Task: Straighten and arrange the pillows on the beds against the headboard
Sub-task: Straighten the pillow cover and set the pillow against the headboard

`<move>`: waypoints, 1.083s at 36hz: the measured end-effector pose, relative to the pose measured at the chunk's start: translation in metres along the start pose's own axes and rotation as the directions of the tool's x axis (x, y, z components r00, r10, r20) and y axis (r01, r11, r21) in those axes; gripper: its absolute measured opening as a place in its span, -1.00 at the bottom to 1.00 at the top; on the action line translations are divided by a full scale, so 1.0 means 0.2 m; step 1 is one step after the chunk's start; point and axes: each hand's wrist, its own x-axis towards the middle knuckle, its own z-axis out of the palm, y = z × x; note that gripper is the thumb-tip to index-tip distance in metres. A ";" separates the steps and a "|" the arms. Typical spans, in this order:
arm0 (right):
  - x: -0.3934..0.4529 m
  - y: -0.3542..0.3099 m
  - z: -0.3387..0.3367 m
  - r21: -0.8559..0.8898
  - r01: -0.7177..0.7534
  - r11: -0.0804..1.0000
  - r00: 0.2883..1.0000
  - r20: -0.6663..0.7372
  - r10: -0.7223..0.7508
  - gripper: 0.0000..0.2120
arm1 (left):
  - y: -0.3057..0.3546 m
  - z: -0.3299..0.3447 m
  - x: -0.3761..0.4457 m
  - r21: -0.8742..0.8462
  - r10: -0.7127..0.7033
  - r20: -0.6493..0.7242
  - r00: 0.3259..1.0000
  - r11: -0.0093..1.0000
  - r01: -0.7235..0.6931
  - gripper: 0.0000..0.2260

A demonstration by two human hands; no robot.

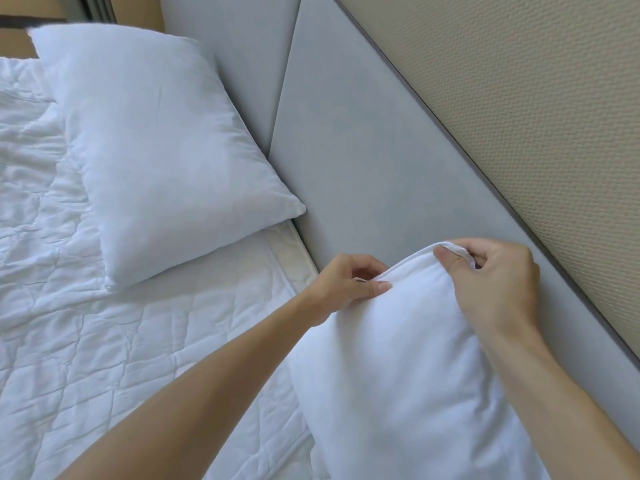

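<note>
A white pillow (pixel 398 368) stands on end at the lower right, close to the grey padded headboard (pixel 363 168). My left hand (pixel 346 285) pinches its top edge on the left side. At the upper corner of that edge, my right hand (pixel 495 282) grips a bunched fold of the cover. A second white pillow (pixel 156 150) lies flat on the bed at the upper left, its long side touching the headboard.
A wrinkled white quilted cover (pixel 121 341) spreads over the mattress on the left. A beige textured wall (pixel 536 116) rises behind the headboard. A strip of bare mattress edge (pixel 294 258) shows between the two pillows.
</note>
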 end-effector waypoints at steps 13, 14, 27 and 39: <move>-0.03 0.02 -0.03 0.035 0.030 0.999 0.999 -0.026 -0.029 -0.96 | 0.01 -0.05 0.06 0.100 0.065 -0.018 0.998 0.993 -0.063 -0.93; -0.03 0.02 -0.03 0.042 0.024 0.999 0.999 -0.031 -0.022 -0.94 | -0.01 -0.06 0.06 0.100 0.057 -0.005 0.998 0.993 -0.056 -0.93; -0.03 0.01 -0.04 0.129 0.004 0.992 1.000 0.002 -0.005 -0.90 | -0.32 -0.25 -0.04 0.304 -0.069 -0.105 0.992 0.948 0.098 -0.90; -0.04 0.06 -0.04 0.063 0.046 0.997 0.998 -0.055 -0.042 -0.92 | -0.36 -0.24 0.03 0.294 -0.035 -0.322 0.946 0.946 0.135 -0.85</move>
